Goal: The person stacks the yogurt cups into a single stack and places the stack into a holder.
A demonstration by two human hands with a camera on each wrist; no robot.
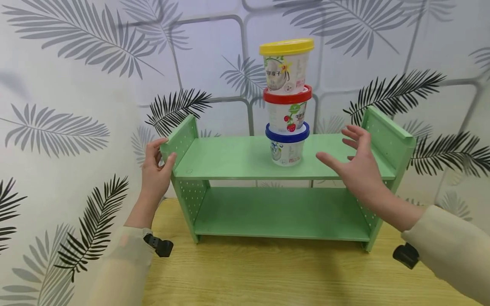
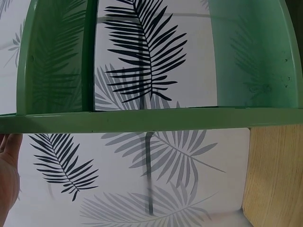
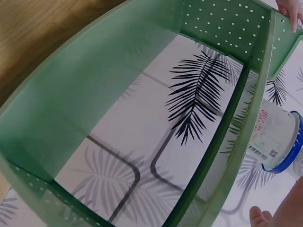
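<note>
Three white tubs stand stacked on the upper board of a green two-tier shelf (image 1: 226, 157). The bottom tub (image 1: 286, 152) has a blue lid, the middle tub (image 1: 288, 117) a red lid with strawberries below it, and the top tub (image 1: 285, 74) a yellow lid. The top tub leans slightly. My left hand (image 1: 154, 176) grips the front upper corner of the left side panel, fingers and thumb about its edge. To the right of the stack, my right hand (image 1: 361, 168) hovers with fingers spread, apart from the tubs. In the right wrist view its thumb (image 3: 255, 216) shows near the blue-lidded tub (image 3: 272, 127).
The shelf stands on a wooden table (image 1: 245, 267), against a wall (image 1: 214, 59) with leaf patterns. Its right side panel (image 1: 388, 140) rises close behind my right hand. A lower board (image 1: 283, 212) runs beneath the tubs. Small black devices sit at both cuffs.
</note>
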